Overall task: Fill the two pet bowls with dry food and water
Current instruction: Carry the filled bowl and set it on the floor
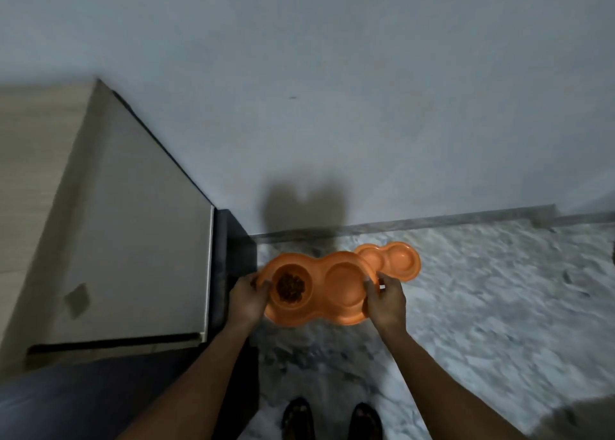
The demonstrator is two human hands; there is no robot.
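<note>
I hold an orange double pet bowl in the air above the marble floor. My left hand grips its left end and my right hand grips its right end. Its left well holds brown dry food. The right well looks smooth; whether there is water in it I cannot tell. A second orange double bowl lies on the floor behind it, close to the wall, and both of its wells look bare.
A pale cabinet stands at the left with a dark base beside it. The grey wall and skirting run behind the bowls. My two shoes are at the bottom on the marble floor.
</note>
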